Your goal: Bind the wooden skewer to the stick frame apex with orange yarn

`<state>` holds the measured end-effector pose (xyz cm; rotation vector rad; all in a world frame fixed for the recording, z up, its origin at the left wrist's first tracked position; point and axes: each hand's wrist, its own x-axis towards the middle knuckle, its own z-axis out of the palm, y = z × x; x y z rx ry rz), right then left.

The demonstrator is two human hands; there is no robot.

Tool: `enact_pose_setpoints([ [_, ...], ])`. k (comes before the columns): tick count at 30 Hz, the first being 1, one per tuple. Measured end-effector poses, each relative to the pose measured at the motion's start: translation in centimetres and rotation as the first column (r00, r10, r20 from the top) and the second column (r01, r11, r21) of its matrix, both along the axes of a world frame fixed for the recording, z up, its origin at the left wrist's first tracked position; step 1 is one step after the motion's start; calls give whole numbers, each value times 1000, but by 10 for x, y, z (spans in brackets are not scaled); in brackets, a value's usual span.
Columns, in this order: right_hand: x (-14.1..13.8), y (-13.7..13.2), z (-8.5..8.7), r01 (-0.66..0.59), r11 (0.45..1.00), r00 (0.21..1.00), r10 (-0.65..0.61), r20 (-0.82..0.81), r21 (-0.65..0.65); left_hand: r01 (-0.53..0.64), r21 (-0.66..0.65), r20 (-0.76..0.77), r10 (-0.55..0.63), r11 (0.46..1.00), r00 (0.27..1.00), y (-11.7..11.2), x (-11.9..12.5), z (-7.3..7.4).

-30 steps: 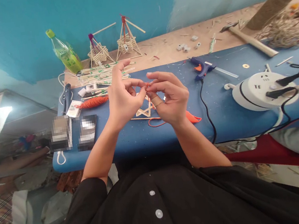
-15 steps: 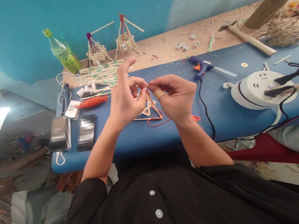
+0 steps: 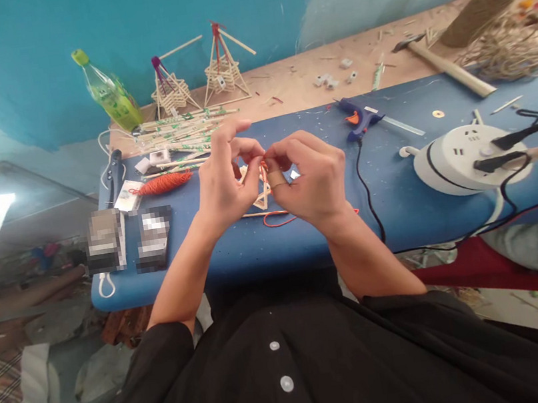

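Observation:
My left hand (image 3: 228, 177) and my right hand (image 3: 309, 175) meet over the mat, each pinching orange-red string (image 3: 263, 164) at the top of a small stick frame (image 3: 263, 200). The left index finger sticks up, apart from the pinch. A tan band wraps a digit of my right hand. Both hands partly hide the frame, which rests on the blue mat (image 3: 236, 253). A loop of the same string (image 3: 275, 221) lies in front of it. Left of my hands is a bundle of orange string (image 3: 165, 183).
Two stick pyramids (image 3: 223, 73) and a green bottle (image 3: 112, 97) stand by the wall, behind a pile of sticks (image 3: 178, 134). To the right are a glue gun (image 3: 360, 118), a hammer (image 3: 451, 70) and a round power strip (image 3: 465, 159) with cables. A hand shows at the right edge.
My right hand has curled in closer to my left at the frame's top, covering more of the frame. A small white piece now shows behind the right fingers.

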<state>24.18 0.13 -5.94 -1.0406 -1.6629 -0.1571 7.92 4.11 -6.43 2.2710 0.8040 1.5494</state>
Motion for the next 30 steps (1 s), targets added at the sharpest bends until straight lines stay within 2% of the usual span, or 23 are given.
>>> enact_pose_setpoints([
  [5,5,0,2,-138,980,988,126,-94,-140,-29,49,9,29,998,1000,-3,0,-1],
  [11,6,0,0,-194,939,975,152,-163,-283,-182,84,99,173,980,980,-15,6,-13],
  [18,4,1,-1,-201,934,970,149,-191,-294,-146,-131,271,177,981,946,-29,14,-21],
  [23,4,0,-5,-194,933,969,133,-209,-305,-142,-163,363,193,976,912,-35,22,-22],
  [30,4,-2,-6,-168,940,980,126,-154,-299,-124,-227,388,206,966,898,-40,25,-25],
])
